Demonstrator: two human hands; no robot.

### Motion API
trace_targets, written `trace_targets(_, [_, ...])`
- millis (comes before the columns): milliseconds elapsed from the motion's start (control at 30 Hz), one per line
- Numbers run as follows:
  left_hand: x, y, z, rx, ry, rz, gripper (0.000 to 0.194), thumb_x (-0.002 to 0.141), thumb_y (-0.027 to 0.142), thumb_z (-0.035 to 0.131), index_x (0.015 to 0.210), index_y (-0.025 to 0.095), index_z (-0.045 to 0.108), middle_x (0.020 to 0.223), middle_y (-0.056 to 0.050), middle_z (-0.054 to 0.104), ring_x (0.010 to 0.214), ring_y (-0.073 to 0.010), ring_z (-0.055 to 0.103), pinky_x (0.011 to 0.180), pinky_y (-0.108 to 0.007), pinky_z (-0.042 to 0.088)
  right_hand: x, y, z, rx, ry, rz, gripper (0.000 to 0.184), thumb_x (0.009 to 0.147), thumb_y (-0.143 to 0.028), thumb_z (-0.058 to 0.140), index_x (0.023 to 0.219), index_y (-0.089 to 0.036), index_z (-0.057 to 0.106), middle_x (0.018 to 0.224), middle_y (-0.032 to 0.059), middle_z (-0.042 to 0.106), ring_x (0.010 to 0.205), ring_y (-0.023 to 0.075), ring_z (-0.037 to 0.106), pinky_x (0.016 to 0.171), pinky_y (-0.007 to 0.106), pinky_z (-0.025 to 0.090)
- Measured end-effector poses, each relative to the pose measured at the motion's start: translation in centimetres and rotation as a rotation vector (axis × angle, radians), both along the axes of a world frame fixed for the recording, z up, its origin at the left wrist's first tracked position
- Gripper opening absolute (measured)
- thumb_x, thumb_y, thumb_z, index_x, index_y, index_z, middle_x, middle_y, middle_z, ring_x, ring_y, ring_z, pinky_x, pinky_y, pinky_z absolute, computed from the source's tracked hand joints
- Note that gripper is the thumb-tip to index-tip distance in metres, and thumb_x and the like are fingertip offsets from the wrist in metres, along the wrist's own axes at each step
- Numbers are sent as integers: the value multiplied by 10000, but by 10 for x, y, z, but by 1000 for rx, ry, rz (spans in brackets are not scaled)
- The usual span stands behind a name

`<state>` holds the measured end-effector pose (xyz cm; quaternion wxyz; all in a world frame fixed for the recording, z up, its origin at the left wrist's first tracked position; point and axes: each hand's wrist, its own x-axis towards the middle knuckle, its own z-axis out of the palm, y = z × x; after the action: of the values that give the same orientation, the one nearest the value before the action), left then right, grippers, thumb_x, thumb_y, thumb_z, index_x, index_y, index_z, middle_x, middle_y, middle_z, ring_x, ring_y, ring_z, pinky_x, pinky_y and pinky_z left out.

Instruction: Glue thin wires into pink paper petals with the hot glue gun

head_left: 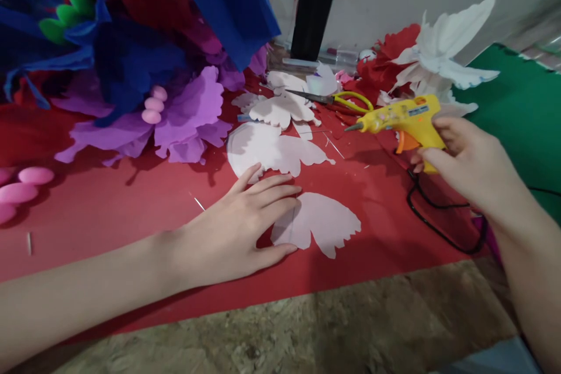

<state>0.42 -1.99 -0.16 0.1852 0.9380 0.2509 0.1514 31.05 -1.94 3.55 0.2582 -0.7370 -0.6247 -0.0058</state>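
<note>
My left hand (249, 216) lies flat with its fingers spread on the red sheet (153, 198). Its fingertips and thumb touch the left edge of a white wing-shaped cutout (324, 219). Just above the fingers lies a larger white butterfly-wing cutout (280, 152), and the index finger reaches its lower edge. At the right, my right hand (464, 152) grips a yellow glue gun (401, 117) by its handle. The nozzle points left, above the sheet, and the orange trigger shows below the body. A black cord hangs down from the handle.
Yellow-handled scissors (350, 101) lie behind the cutouts, near more white butterfly pieces (284, 108). Purple (188, 117) and blue paper butterflies crowd the left. A black phone (315, 6) stands upright at the back. A white butterfly (451, 52) sits right, beside a green sheet (517, 105).
</note>
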Motion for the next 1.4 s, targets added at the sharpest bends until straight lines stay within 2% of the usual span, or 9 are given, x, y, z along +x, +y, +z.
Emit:
trace_targets(167, [0,0,1,-11,27,-11,417,843,359,556,1177,110,548,1322,-127,521,1299,-263,388,1126,-534,148,-28,-12,2,-119,325,26,419,549,-285,488,958,-191,493,757,61,628,469,148,530,498,332,472])
trace_targets(267, [0,0,0,-17,27,-10,407,845,368,553,1176,132,554,1317,-110,530,1299,-251,389,1130,-522,139,-35,-18,0,-111,224,150,383,579,-296,490,951,-208,503,794,56,633,521,149,536,526,322,462])
trace_targets(367, [-1,1,0,-12,12,-18,395,859,362,525,1185,142,551,1313,-102,535,1293,-242,396,1131,-507,137,-40,-24,-3,-129,133,243,251,587,-313,519,820,-225,488,652,8,576,491,132,496,460,271,427])
trace_targets(567, [-2,2,0,-32,-8,-29,348,875,205,414,1182,127,559,1299,-85,550,1286,-236,406,1127,-507,140,-51,-34,-12,-174,32,92,543,418,-563,681,783,-239,443,617,4,564,474,166,512,395,292,411])
trace_targets(733, [-2,0,-3,-22,-12,-13,409,863,343,510,1210,128,532,1296,-98,551,1286,-243,408,1134,-490,132,-60,-38,-16,-48,-245,185,572,579,-796,456,731,-246,411,549,2,451,437,150,420,373,279,315])
trace_targets(833, [-2,0,-5,-10,-18,-22,418,833,343,556,1200,143,534,1287,-93,559,1277,-245,419,1134,-484,135,-61,-40,-18,-23,-331,194,671,589,-890,288,749,-252,421,544,-4,391,427,149,371,377,287,276])
trace_targets(933, [-1,1,-6,-5,-16,-28,403,822,341,566,1185,168,538,1280,-76,565,1274,-243,424,1135,-481,139,-58,-42,-22,-20,-379,196,679,613,-887,256,793,-255,424,569,-5,376,442,149,368,394,292,273])
trace_targets(1200, [-1,1,-5,2,-6,-34,399,820,341,553,1168,147,543,1248,-78,586,1263,-239,433,1133,-463,174,-56,-46,-26,41,-497,288,507,756,-745,298,803,-248,387,589,0,370,464,151,363,424,300,266])
trace_targets(1400, [-1,1,-5,-26,-9,-24,366,807,331,563,1129,159,548,1242,-70,582,1238,-260,457,1136,-474,166,-60,-48,-25,30,-517,287,459,763,-702,329,772,-243,358,576,-4,340,456,148,348,416,300,250])
